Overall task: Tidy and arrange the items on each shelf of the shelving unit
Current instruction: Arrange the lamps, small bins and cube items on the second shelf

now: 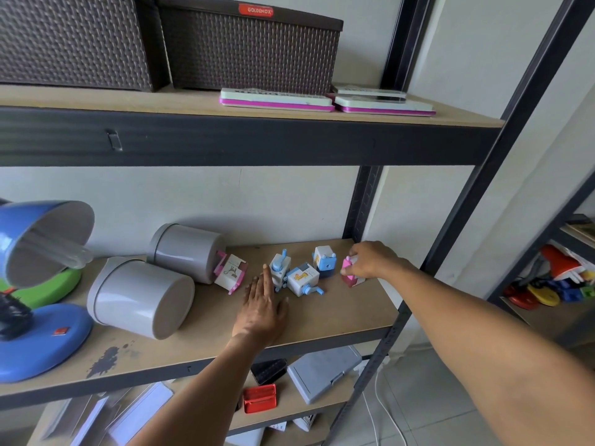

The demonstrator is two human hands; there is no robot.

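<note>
Sharpeners sit clustered at the right end of the middle shelf (338,317). Right hand (370,260) pinches the pink sharpener (349,275) at the far right — likely to line it up — while left hand (262,305) lies flat, fingers straight, beside a blue sharpener (279,268).

This looks like a storeroom or stockroom for stationery: a dark metal shelving unit (244,136) against a plain wall carries woven storage boxes (254,49) at upper left, desk lamps (38,284) at left, and small pencil sharpeners (302,278) mid-frame.
</note>
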